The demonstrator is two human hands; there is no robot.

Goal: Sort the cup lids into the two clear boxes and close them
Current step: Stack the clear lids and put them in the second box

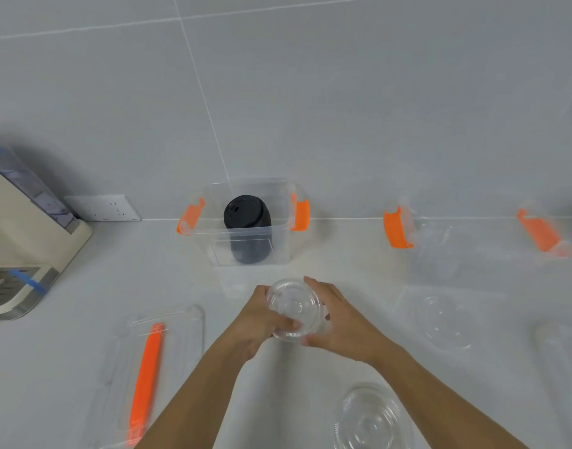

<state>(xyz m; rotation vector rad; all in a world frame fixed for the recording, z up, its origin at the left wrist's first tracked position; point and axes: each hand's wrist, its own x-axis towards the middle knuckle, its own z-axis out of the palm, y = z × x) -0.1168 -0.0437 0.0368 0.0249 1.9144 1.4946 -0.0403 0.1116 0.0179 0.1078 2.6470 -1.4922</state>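
Observation:
Both hands hold a stack of clear cup lids (292, 307) above the white counter, my left hand (257, 319) curled round its left side and my right hand (336, 322) round its right. Straight behind stands a clear box (245, 236) with orange latches, holding a stack of black lids (247, 226). A second clear box (472, 254) with orange latches stands at the right, blurred, with clear lids inside. More clear lids lie loose on the counter, one stack at the right (445, 319) and one near the bottom edge (372, 416).
A clear box cover (187, 332) with an orange handle lies at the lower left. Another clear cover (561, 358) lies at the far right edge. A beige machine (22, 228) stands at the left by a wall socket (103, 207). The tiled wall rises behind the boxes.

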